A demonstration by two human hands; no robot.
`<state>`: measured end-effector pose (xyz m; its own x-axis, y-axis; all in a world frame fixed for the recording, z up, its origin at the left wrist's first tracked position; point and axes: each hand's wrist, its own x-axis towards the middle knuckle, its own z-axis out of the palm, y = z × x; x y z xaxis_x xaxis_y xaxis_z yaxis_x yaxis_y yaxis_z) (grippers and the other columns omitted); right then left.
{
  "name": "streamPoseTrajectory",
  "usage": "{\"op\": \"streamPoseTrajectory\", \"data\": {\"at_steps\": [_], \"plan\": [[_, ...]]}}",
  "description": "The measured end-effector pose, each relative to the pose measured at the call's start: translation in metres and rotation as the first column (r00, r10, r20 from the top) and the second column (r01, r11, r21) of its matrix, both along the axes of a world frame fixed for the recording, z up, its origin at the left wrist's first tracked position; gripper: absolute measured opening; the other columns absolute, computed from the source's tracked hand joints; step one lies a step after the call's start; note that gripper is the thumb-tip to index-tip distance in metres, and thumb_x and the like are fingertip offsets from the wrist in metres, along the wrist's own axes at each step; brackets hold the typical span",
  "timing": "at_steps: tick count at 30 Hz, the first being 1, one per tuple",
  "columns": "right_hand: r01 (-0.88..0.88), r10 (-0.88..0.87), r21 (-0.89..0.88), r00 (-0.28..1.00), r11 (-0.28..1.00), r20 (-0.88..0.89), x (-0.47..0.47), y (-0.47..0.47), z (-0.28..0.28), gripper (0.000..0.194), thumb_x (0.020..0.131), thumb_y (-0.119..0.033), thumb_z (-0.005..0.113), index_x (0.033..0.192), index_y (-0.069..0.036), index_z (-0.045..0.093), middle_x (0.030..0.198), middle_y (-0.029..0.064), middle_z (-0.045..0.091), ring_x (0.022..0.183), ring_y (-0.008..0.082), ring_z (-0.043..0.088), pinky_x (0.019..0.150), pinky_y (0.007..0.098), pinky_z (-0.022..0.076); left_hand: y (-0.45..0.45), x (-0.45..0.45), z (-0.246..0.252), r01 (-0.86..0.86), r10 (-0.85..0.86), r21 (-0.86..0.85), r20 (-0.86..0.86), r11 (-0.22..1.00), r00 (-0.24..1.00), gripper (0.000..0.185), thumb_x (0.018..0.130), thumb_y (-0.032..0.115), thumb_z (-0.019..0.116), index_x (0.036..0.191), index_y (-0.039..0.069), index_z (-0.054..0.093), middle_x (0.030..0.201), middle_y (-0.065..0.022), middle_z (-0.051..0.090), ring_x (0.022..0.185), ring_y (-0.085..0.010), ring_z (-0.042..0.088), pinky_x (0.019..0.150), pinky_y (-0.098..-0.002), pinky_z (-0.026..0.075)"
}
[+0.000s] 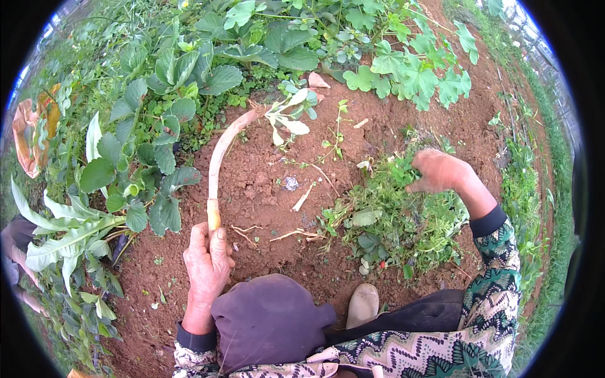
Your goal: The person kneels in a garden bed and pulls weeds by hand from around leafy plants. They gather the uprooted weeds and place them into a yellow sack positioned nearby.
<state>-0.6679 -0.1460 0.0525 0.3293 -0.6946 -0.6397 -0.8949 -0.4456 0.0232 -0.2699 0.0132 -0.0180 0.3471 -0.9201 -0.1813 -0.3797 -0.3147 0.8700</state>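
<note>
My left hand (pixel 208 260) grips the short yellow handle of a curved, sickle-like tool (pixel 221 151). Its pale, soil-dusted blade arcs up and to the right, and the tip meets a small leafy weed (pixel 288 118) on the soil. On the other side, my right hand (pixel 439 171) is blurred at the upper right of a heap of pulled weeds (pixel 392 212). Thumb and fingers are around some green leaves at the heap's edge; whether they grip any cannot be made out.
Strawberry-like plants (pixel 165 123) fill the left and top. Lobed leaves (pixel 411 71) overhang at upper right. A long-leaved plant (pixel 71 231) grows at left, near part of another person (pixel 19 245). My knee (pixel 269 321) and shoe (pixel 363 304) are at the bottom. Dry stalks (pixel 302 198) lie on reddish soil.
</note>
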Motion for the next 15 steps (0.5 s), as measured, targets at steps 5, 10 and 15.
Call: {"op": "streamPoseTrajectory", "data": {"at_steps": [5,10,15], "plan": [[0.047,0.252,-0.379,0.67,0.924,0.698,0.04,-0.012,-0.022,0.06,0.084,-0.038,0.074,0.129,-0.003,0.055,0.128,0.0224,0.054,0.114,0.0404,0.057,0.101,0.0457,0.0459,0.008,-0.003,-0.015,0.076,-0.044,-0.17,0.184,0.983,0.982,0.022,0.096,0.017,0.065,0.109,0.002,0.055,0.065,-0.0054,0.061,0.052,-0.0096,0.058,0.048,-0.0261,0.047],[0.283,0.332,-0.421,0.314,0.861,0.89,0.116,-0.032,-0.026,0.056,0.093,-0.045,0.063,0.128,-0.002,0.054,0.119,0.024,0.058,0.109,0.038,0.059,0.093,0.0445,0.048,0.01,-0.003,-0.024,0.157,-0.059,-0.254,0.357,0.954,0.932,0.029,0.091,0.018,0.071,0.11,0.002,0.056,0.068,-0.0114,0.062,0.055,-0.0177,0.061,0.053,-0.0303,0.05],[0.285,0.131,-0.184,0.195,0.941,0.972,0.157,-0.022,-0.032,0.034,0.095,-0.027,0.057,0.105,0.004,0.064,0.089,0.0227,0.066,0.091,0.0376,0.064,0.082,0.0432,0.0504,0.015,-0.004,-0.017,0.24,-0.007,-0.406,0.497,0.882,0.868,0.031,0.089,0.021,0.073,0.108,0.001,0.057,0.067,-0.0113,0.061,0.054,-0.0204,0.061,0.053,-0.0319,0.05]]}}
